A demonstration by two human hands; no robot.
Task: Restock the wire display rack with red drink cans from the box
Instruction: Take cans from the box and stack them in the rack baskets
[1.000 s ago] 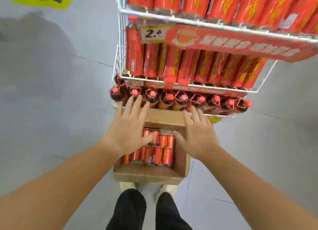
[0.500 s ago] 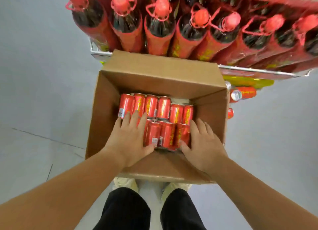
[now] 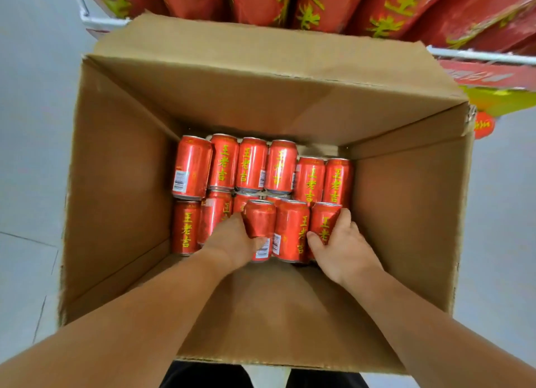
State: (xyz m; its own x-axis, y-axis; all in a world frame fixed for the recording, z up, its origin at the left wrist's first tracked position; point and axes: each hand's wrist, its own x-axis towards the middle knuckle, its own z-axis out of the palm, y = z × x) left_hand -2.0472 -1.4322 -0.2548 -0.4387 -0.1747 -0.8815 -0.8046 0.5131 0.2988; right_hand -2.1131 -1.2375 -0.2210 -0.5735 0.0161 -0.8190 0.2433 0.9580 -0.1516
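An open cardboard box (image 3: 121,184) on the floor holds several red drink cans (image 3: 252,164) lying on their sides in two rows. Both my hands are inside the box. My left hand (image 3: 232,239) grips one red can (image 3: 259,219) in the near row, fingers curled around its left side. My right hand (image 3: 339,248) grips another red can (image 3: 324,219) at the right end of that row. One more can (image 3: 291,228) lies between the two held ones. The wire display rack (image 3: 478,55), packed with red bottles (image 3: 327,2), stands just beyond the box.
Grey tiled floor (image 3: 32,126) surrounds the box on both sides. The box's far flap (image 3: 261,51) leans against the rack's lowest shelf. A red and yellow sign (image 3: 493,83) hangs off the rack at the right. My dark trouser legs (image 3: 208,376) show below the box.
The view has dropped closer into the box. Both hands went from resting flat on the near cans to curling around one can each.
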